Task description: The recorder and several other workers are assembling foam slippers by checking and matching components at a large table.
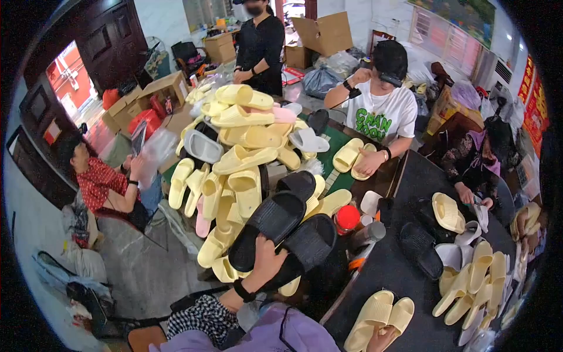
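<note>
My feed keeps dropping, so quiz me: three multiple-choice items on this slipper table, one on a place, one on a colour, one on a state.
1. Where does the yellow slipper pair nearest the right hand lie?
A. On the dark table
B. On the floor
C. In a cardboard box

2. What colour are the two slippers at the left hand?
A. Pink
B. Black
C. White

3. How does the left hand stand to those slippers?
A. Fingers closed around them
B. Open, well away from them
C. Resting flat on the table

Answers: 1 A, the pair rests on the dark table at the lower edge. 2 B, both are black and ribbed, against the yellow slipper pile. 3 A, the thumb and fingers wrap the black slippers where they meet.
</note>
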A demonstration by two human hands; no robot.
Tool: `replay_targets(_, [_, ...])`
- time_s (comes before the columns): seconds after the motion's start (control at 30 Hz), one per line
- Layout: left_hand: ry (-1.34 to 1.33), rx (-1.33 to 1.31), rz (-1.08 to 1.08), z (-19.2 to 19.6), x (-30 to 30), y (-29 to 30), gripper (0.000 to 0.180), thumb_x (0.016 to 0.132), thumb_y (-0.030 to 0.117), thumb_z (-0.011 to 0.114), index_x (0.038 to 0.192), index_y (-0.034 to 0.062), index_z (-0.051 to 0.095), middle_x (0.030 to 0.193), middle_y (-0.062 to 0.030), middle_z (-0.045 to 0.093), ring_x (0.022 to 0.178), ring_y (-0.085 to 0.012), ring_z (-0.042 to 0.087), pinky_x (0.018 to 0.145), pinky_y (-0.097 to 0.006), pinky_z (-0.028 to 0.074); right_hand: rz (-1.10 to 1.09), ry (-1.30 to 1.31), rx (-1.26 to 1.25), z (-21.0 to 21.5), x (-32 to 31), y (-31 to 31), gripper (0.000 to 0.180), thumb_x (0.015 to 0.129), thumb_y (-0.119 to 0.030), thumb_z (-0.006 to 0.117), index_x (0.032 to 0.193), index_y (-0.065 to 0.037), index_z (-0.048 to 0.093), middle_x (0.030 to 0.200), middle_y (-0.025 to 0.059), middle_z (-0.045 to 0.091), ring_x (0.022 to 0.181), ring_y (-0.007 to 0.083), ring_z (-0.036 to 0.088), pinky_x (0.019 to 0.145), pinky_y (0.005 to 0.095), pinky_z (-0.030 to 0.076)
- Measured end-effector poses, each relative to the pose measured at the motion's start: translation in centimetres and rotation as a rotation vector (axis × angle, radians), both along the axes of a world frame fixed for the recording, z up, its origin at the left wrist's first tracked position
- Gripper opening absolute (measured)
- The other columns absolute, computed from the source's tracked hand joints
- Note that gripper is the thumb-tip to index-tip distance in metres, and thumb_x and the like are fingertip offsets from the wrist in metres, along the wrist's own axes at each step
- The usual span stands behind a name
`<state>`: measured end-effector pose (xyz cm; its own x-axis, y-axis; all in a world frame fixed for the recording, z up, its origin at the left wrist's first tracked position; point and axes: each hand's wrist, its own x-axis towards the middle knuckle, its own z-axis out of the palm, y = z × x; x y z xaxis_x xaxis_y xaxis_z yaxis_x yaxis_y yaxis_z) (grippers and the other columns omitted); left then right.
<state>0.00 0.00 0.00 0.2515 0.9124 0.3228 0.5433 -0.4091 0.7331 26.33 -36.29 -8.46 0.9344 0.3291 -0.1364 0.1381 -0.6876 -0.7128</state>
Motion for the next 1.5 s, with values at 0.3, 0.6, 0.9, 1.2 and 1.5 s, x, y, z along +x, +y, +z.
replay_targets(0.3, [0.017,0.071,0.044,1.4,2.1,2.4,0.027,0.067,0.010,0.065,0.077,-0.0127,0.054,0.100,-0.0324,0.050,0.101,-0.0483,0.045,0.095,-0.051,0.036,0.170,-0.404,-0.159,3.1,-0.6,1.1,0.033,0.077,-0.025,0.075,0.091,0.000,0.059,0.086,0.0245,0.058,0.087,0.0425,0.054,0.077,0.0514,0.043])
replay_targets(0.6, [0.112,0.256,0.152,6.2,4.8,9.3,0.025,0.068,0.012,0.066,0.079,-0.0097,0.059,0.099,-0.0269,0.054,0.103,-0.0429,0.047,0.093,-0.050,0.036,0.176,-0.538,-0.124,2.9,-0.9,0.8,0.034,0.081,-0.029,0.071,0.082,0.003,0.062,0.076,0.0253,0.060,0.072,0.0403,0.057,0.066,0.0482,0.047])
replay_targets(0.9, [0.627,0.287,0.201,-4.4,2.0,16.2,0.056,0.079,0.037,0.064,0.111,-0.0090,0.058,0.123,-0.0245,0.052,0.126,-0.0375,0.039,0.114,-0.048,0.017,0.163,-0.502,-0.281,1.3,0.0,0.3,0.039,0.079,-0.032,0.072,0.086,0.005,0.063,0.074,0.0263,0.060,0.071,0.0380,0.059,0.066,0.0469,0.046])
replay_targets(1.2, [0.647,0.275,0.196,-4.5,3.3,16.8,0.060,0.081,0.041,0.061,0.114,-0.0092,0.057,0.125,-0.0230,0.051,0.126,-0.0360,0.039,0.115,-0.047,0.016,0.065,-0.300,-0.007,-3.4,1.0,-1.6,0.038,0.075,-0.013,0.071,0.102,0.001,0.048,0.091,0.0131,0.045,0.087,0.0301,0.044,0.079,0.0403,0.038])
replay_targets(1.5, [0.576,0.324,0.039,-3.5,0.2,11.4,0.068,0.078,0.013,0.066,0.135,-0.0106,0.036,0.142,-0.0217,0.036,0.138,-0.0378,0.024,0.114,-0.052,0.016,-0.020,-0.278,-0.135,0.1,-0.7,0.0,0.035,0.076,-0.017,0.070,0.096,0.000,0.048,0.092,0.0180,0.051,0.089,0.0376,0.050,0.077,0.0449,0.042])
